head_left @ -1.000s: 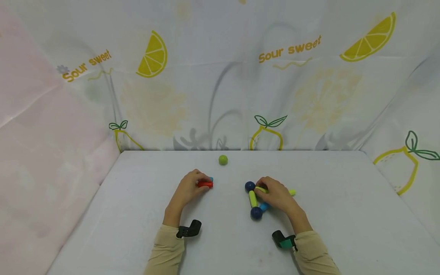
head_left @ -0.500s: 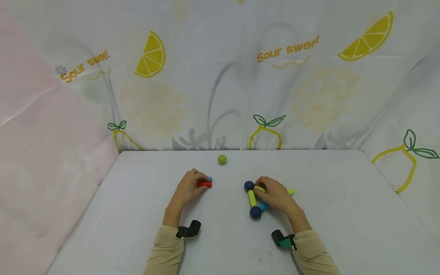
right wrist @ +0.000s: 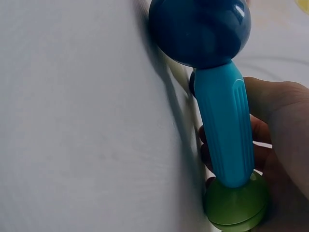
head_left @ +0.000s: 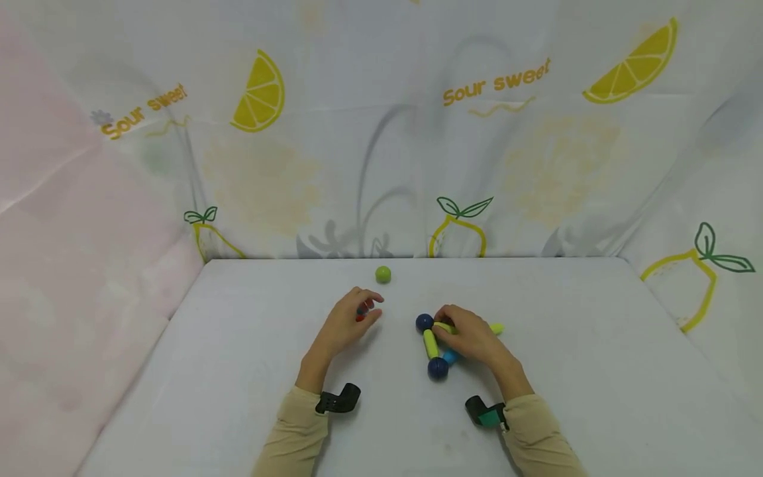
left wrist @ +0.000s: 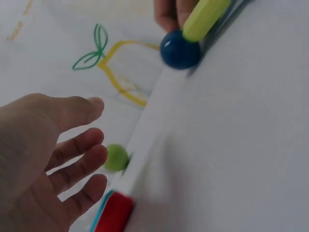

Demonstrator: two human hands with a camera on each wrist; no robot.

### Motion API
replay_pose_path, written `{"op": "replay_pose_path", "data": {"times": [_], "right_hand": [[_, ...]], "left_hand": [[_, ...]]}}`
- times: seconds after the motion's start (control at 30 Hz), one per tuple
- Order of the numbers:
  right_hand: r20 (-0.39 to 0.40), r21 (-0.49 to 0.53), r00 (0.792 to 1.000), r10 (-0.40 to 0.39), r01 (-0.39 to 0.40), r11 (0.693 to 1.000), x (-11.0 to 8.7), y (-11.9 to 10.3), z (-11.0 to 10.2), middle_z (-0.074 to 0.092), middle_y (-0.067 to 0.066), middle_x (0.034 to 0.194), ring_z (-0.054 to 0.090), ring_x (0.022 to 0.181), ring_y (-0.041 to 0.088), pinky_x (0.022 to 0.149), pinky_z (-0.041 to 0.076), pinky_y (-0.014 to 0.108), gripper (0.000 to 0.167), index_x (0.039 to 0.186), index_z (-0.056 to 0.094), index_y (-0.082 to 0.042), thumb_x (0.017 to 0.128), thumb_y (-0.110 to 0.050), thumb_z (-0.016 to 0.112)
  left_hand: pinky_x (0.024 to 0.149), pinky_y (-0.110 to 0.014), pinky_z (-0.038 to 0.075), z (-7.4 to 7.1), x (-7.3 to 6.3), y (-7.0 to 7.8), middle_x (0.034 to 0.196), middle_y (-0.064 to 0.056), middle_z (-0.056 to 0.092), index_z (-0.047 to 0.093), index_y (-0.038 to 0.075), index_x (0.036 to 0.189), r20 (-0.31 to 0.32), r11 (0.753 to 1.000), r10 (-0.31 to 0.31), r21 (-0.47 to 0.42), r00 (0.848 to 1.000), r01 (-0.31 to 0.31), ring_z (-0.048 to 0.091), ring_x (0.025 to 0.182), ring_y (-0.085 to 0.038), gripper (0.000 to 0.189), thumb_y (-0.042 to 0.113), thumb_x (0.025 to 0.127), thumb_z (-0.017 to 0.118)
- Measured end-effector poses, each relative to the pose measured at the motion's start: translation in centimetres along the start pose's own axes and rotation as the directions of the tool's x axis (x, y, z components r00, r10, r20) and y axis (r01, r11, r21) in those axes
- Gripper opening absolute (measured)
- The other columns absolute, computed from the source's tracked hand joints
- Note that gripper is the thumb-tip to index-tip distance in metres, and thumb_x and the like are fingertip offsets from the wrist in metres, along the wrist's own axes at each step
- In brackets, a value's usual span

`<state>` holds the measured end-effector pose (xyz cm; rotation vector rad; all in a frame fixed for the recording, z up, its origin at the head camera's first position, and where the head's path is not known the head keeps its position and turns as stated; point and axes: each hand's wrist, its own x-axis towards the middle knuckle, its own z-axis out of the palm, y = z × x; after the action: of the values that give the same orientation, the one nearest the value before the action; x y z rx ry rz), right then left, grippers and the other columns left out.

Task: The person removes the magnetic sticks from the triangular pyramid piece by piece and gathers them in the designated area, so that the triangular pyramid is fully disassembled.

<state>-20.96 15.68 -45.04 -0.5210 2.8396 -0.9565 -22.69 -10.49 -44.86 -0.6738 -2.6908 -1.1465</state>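
Note:
My left hand (head_left: 348, 324) is lifted with its fingers parted and nothing between them. Just past its fingers, a red magnetic stick (left wrist: 114, 212) lies against a blue one, both mostly hidden in the head view. My right hand (head_left: 475, 339) pinches a yellow-green magnetic stick (head_left: 444, 327) beside the far navy ball (head_left: 424, 322). That ball belongs to a joined frame: a second yellow-green stick (head_left: 431, 344) runs to the near navy ball (head_left: 438, 368). From there a blue stick (right wrist: 224, 125) reaches a green ball (right wrist: 236, 200) below my right hand.
A loose light-green ball (head_left: 383, 274) sits near the back edge of the white table (head_left: 566, 291). Another yellow-green stick end (head_left: 497, 328) shows right of my right hand. A patterned cloth (head_left: 357, 132) hangs behind the table.
My left hand has let go of the red and blue sticks, opened its fingers and moved right. The right hand keeps its pinch, with the frame hardly moved.

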Motion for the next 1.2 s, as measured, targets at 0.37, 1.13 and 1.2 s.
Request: {"op": "replay_pose_path", "data": {"times": [0.37,1.13,1.2], "right_hand": [[0.006,-0.006,0.999,-0.051,0.051,0.999,-0.1,-0.6,0.6,0.063,-0.001,0.095,0.058,0.085,0.011,0.079,0.048,0.035,0.017,0.104,0.062,-0.012,0.092,-0.023,0.062],[-0.038,-0.059,0.995,-0.093,0.09,0.994,-0.1,-0.7,0.5,0.063,-0.001,0.092,0.058,0.082,0.011,0.075,0.048,0.033,0.017,0.102,0.063,-0.011,0.09,-0.023,0.063],[-0.044,-0.06,0.994,-0.099,0.096,0.994,-0.2,-0.7,0.6,0.063,-0.001,0.092,0.058,0.082,0.011,0.075,0.048,0.033,0.017,0.102,0.063,-0.011,0.09,-0.023,0.063]], "left_hand": [[0.096,-0.037,0.044,5.8,0.0,2.9,0.127,-0.006,0.057,0.055,0.012,0.128,0.167,0.995,0.088,-0.067,0.982,-0.077,0.052,0.114,-0.021,0.034,0.015,0.094,0.057],[0.096,-0.035,0.044,6.0,0.2,2.7,0.12,-0.006,0.062,0.057,0.01,0.126,0.168,0.992,0.104,-0.084,0.98,-0.09,0.055,0.11,-0.019,0.031,0.015,0.096,0.055],[0.096,-0.035,0.044,6.1,0.2,2.7,0.12,-0.007,0.062,0.057,0.01,0.126,0.164,0.992,0.105,-0.085,0.981,-0.092,0.055,0.11,-0.019,0.031,0.015,0.095,0.055]]}}
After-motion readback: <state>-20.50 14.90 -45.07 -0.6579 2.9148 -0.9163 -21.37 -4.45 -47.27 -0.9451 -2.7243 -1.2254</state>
